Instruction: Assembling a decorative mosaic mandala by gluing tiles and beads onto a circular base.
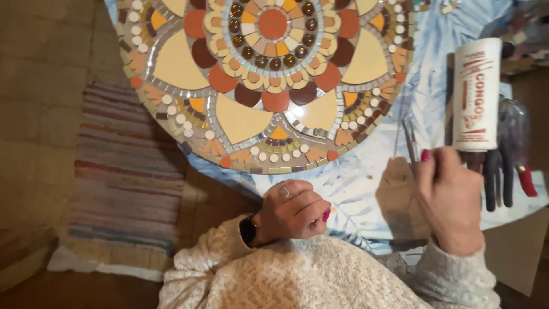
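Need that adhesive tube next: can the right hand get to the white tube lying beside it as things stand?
Probably yes. The right hand sits just below the white tube with nothing between them, but its grip is already on thin metal tweezers, which would need setting down first.

The round mosaic panel (269, 80) was cut off by the top edge of the picture, so its upper part was not visible. The left hand (294, 210) was curled into a loose fist near the front edge of the tabletop (354, 189), and whether its fingers (313, 213) held something could not be told. The right hand (452, 197) covered the lower end of the thin metal tool (410, 143), so the grip itself was hidden. The white tube (476, 94) hid most of the dark-handled tools (500, 177) behind it. At the top right corner, small pieces (523, 34) were too blurred to tell.
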